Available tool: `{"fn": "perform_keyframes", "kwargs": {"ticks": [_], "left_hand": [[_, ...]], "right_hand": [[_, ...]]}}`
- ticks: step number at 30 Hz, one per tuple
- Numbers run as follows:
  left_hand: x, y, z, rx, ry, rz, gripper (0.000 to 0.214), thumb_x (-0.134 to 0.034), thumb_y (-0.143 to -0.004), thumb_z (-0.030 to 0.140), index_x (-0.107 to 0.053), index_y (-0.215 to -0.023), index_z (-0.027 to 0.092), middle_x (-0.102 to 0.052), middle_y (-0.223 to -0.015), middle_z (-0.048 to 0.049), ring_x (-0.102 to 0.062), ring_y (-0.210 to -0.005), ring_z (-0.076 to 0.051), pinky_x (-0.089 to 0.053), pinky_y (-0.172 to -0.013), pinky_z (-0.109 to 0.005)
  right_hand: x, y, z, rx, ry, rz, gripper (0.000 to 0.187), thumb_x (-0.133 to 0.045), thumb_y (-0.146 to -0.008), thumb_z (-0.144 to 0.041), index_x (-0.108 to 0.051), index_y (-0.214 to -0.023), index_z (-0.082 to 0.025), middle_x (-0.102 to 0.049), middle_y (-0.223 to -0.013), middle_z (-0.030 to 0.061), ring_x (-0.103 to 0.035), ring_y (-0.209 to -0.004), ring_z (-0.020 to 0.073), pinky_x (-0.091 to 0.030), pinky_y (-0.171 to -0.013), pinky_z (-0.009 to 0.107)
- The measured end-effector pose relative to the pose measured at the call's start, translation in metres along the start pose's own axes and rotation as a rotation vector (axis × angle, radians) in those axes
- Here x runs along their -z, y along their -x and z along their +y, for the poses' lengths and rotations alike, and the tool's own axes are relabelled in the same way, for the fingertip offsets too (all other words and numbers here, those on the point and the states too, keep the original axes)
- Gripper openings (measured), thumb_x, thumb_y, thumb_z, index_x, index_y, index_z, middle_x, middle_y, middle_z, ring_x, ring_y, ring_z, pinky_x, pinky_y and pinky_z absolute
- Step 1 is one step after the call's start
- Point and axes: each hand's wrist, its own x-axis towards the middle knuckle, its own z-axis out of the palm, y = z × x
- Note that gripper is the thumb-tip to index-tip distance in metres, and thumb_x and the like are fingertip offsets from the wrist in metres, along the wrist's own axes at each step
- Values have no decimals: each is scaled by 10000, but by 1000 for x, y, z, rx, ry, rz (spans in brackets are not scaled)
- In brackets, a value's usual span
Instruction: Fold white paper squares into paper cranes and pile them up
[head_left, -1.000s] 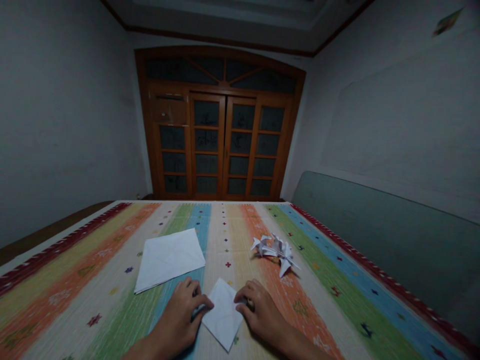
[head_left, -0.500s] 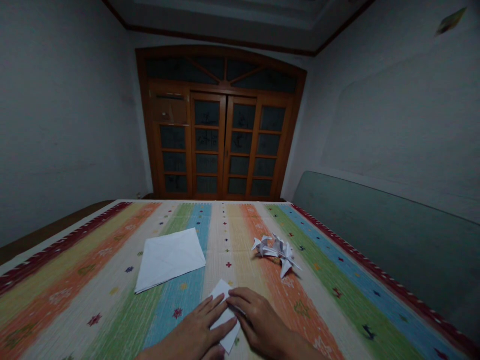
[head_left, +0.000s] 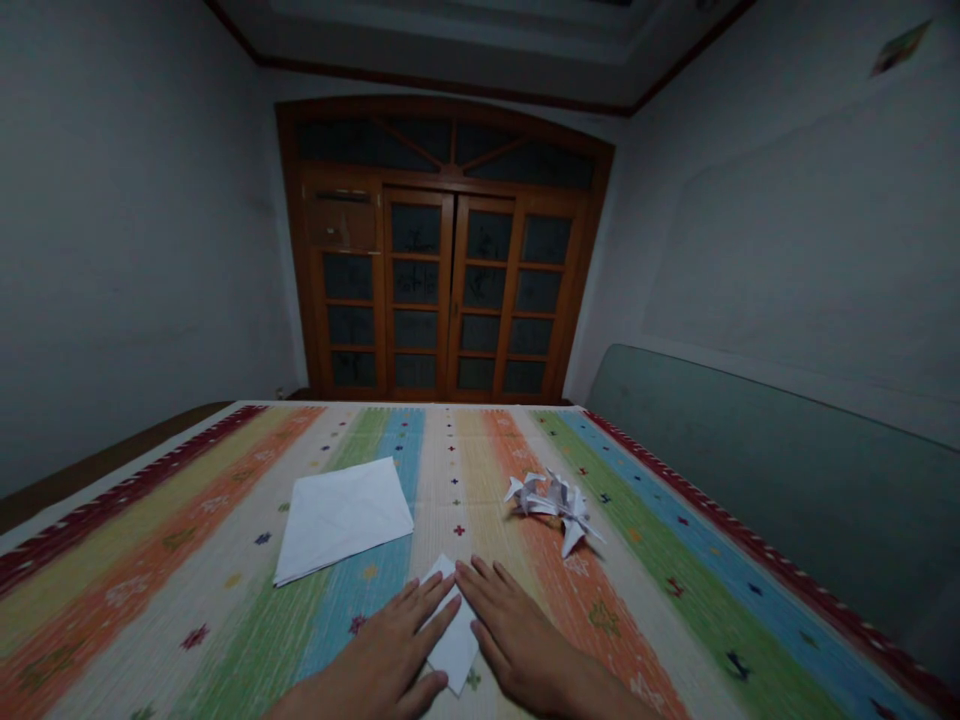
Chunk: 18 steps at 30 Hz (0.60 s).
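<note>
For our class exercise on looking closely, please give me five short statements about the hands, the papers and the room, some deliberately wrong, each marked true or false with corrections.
1. The bare left hand and bare right hand both touch the small folded white paper. True.
2. Spiky folded white paper figures and a larger four-cornered white paper lie on a multicoloured striped cloth. True.
3. The right hand holds the figures. False: they lie apart from both hands.
4. The larger paper lies right of the small one. False: it lies to its left, farther from the person.
5. Brown wooden doors with glass panes stand beyond the cloth. True.
</note>
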Motion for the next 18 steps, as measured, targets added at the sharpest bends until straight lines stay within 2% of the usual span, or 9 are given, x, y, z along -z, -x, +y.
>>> {"fn": "perform_keyframes", "kwargs": {"ticks": [3, 7, 13, 18], "left_hand": [[0, 0, -6, 38, 12, -5, 861, -626, -1016, 436, -48, -1651, 372, -153, -1712, -62, -242, -1549, -367, -270, -1244, -599], [3, -2, -15, 90, 4, -53, 893, -648, -980, 538, -103, -1656, 328, -162, -1709, -105, -210, -1556, -379, -252, -1240, -625], [2, -5, -21, 99, -2, -51, 714, -513, -1057, 511, -154, -1650, 344, -177, -1710, -71, -202, -1563, -354, -219, -1251, -625], [0, -6, -22, 189, -35, -78, 769, -567, -1026, 495, -159, -1653, 318, -171, -1713, -83, -162, -1571, -364, -214, -1243, -647]], "right_hand": [[2, 0, -2, -16, 9, -7, 598, -420, -1066, -242, -240, -1636, -240, -257, -1690, 59, -192, -1577, 294, -183, -1282, 589], [11, -2, -6, -100, 30, -42, 580, -391, -1058, -201, -278, -1627, -231, -258, -1689, 75, -180, -1576, 312, -164, -1269, 630], [16, -6, -1, -193, 49, -4, 555, -419, -1049, -191, -369, -1594, -284, -260, -1688, 93, -204, -1567, 336, -192, -1252, 639], [5, -3, 8, -212, 35, 69, 513, -450, -1050, -210, -445, -1553, -314, -316, -1675, 102, -264, -1554, 329, -233, -1246, 619]]}}
